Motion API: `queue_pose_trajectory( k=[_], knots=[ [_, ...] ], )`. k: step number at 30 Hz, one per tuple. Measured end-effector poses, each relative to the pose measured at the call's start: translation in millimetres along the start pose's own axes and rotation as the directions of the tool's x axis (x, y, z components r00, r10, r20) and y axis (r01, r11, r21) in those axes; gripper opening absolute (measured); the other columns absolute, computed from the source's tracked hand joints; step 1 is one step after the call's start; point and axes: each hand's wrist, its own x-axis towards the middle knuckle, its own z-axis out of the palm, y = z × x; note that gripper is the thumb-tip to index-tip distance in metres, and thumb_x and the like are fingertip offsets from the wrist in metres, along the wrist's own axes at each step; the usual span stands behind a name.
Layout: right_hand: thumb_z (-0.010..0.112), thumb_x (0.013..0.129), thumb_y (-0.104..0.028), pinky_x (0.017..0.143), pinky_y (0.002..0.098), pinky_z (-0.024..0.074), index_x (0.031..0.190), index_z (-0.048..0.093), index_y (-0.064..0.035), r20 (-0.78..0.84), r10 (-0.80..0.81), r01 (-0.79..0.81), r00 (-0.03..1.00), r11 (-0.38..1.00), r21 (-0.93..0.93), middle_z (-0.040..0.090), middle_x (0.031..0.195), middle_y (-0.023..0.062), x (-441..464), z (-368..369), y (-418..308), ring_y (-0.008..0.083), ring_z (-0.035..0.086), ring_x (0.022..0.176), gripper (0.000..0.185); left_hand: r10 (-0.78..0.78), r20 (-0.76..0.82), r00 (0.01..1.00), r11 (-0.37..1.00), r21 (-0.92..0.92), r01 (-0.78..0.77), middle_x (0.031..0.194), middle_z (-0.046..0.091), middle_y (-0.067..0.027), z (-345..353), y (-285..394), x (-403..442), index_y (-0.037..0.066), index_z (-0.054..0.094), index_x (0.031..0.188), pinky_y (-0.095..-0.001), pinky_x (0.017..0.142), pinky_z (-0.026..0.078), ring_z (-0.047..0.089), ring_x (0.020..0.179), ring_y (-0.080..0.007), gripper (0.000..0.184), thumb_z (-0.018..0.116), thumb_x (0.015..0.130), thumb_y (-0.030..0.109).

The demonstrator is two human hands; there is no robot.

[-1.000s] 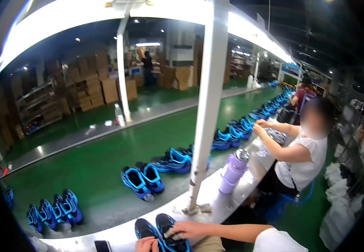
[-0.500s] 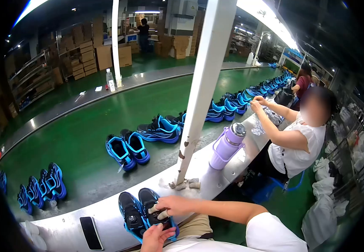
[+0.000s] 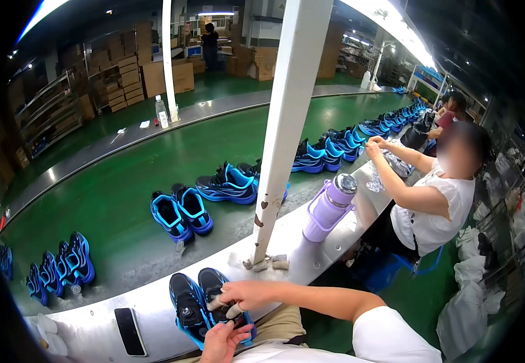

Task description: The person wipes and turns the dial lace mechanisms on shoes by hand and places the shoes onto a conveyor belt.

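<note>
A pair of black and blue sneakers stands on the metal ledge before me, toes pointing away. My right hand [image 3: 245,296], with pale covers on its thumb and a finger, grips the upper of the right sneaker [image 3: 212,282] near the lacing dial. Lower down, my left hand [image 3: 223,342] pinches the same sneaker by its tongue or collar; the exact spot is partly hidden. The left sneaker [image 3: 184,296], with a round dial on top, stands alongside, with neither hand holding it.
A phone [image 3: 130,332] lies left on the ledge [image 3: 102,308]. A white post [image 3: 280,133] rises ahead, beside a purple bottle [image 3: 329,209]. More sneakers [image 3: 181,209] line the green conveyor [image 3: 111,187]. At right, a co-worker [image 3: 435,187] sits with both hands raised.
The view has shifted slightly. Both my hands stay on the right sneaker, with only small finger movement. The co-worker's hands remain raised in nearly the same place.
</note>
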Motion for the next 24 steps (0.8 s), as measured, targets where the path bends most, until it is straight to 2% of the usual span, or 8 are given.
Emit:
queue_pose_trajectory(
  k=[5,10,12,13,15,17,21,24],
  knots=[
    [0.065,0.080,-0.019,0.071,0.0359,0.0426,0.115,0.060,-0.0106,-0.026,0.246,-0.247,0.969,0.967,-0.059,0.052,0.084,0.0134,-2.3,21.8,-12.1,0.0287,0.054,0.083,0.036,0.000,0.004,1.000,1.000,-0.015,0.000,0.101,0.065,-0.0166,-11.0,-7.7,4.5,-0.007,0.055,0.107,-0.0292,0.074,0.054,0.065,0.086,-0.0215,0.023,0.048,0.097,0.013],
    [0.067,0.080,-0.025,0.074,0.0387,0.0463,0.108,0.064,-0.0109,0.033,0.000,-0.002,0.999,0.999,0.046,0.059,0.089,0.0100,0.2,12.7,14.5,0.0267,0.058,0.087,0.031,-0.016,-0.003,1.000,0.998,-0.056,0.015,0.094,0.064,-0.0132,-3.2,-3.5,5.0,-0.006,0.055,0.108,-0.0283,0.071,0.051,0.063,0.082,-0.0197,0.024,0.048,0.097,0.013],
    [0.069,0.079,-0.024,0.076,0.0374,0.0463,0.108,0.065,-0.0114,-0.061,0.134,-0.134,0.989,0.991,-0.011,0.060,0.090,0.0096,-1.4,22.7,8.6,0.0259,0.058,0.087,0.032,-0.016,-0.070,0.997,0.996,-0.092,0.009,0.088,0.064,-0.0104,6.8,-1.5,2.4,-0.004,0.058,0.105,-0.0270,0.067,0.049,0.061,0.076,-0.0174,0.020,0.054,0.093,0.011],
    [0.069,0.079,-0.023,0.077,0.0367,0.0463,0.108,0.066,-0.0116,-0.094,0.192,-0.195,0.977,0.981,-0.024,0.060,0.090,0.0094,-2.0,28.0,3.3,0.0255,0.058,0.088,0.032,-0.047,-0.111,0.993,0.997,-0.071,0.039,0.104,0.063,-0.0162,-13.7,-14.5,18.4,-0.004,0.059,0.106,-0.0372,0.079,0.053,0.063,0.096,-0.0311,0.020,0.052,0.093,0.009],
    [0.071,0.078,-0.023,0.080,0.0365,0.0464,0.107,0.066,-0.0116,-0.144,0.254,-0.258,0.956,0.966,-0.010,0.061,0.091,0.0096,-6.6,23.3,-9.6,0.0258,0.058,0.089,0.032,-0.069,-0.064,0.996,0.996,-0.054,0.066,0.116,0.059,-0.0183,-14.0,-12.3,17.4,-0.008,0.053,0.115,-0.0335,0.078,0.055,0.061,0.107,-0.0306,0.026,0.045,0.097,0.010],
    [0.069,0.079,-0.023,0.081,0.0351,0.0467,0.107,0.067,-0.0124,-0.125,-0.001,0.000,0.992,1.000,-0.004,0.059,0.090,0.0097,-4.2,19.7,14.7,0.0264,0.057,0.088,0.030,-0.068,-0.063,0.996,0.995,-0.075,0.064,0.108,0.063,-0.0176,-15.2,-13.0,15.7,-0.006,0.054,0.113,-0.0337,0.079,0.053,0.063,0.102,-0.0285,0.026,0.049,0.097,0.014],
    [0.070,0.078,-0.024,0.072,0.0357,0.0448,0.110,0.066,-0.0133,0.062,0.213,-0.214,0.975,0.977,0.001,0.052,0.084,0.0091,4.2,1.3,-10.2,0.0260,0.056,0.082,0.033,-0.079,-0.081,0.994,0.992,-0.107,0.070,0.104,0.061,-0.0164,-17.8,-17.6,18.1,-0.005,0.053,0.106,-0.0317,0.079,0.053,0.063,0.099,-0.0250,0.021,0.046,0.098,0.013],
    [0.071,0.078,-0.021,0.068,0.0361,0.0434,0.106,0.065,-0.0107,-0.062,0.266,-0.270,0.962,0.962,-0.047,0.048,0.083,0.0097,2.2,12.9,-20.0,0.0261,0.054,0.078,0.031,-0.104,-0.078,0.991,0.988,-0.125,0.094,0.109,0.059,-0.0161,-20.6,-18.0,22.9,-0.006,0.053,0.111,-0.0321,0.078,0.054,0.062,0.103,-0.0286,0.023,0.046,0.098,0.012]
  ],
)
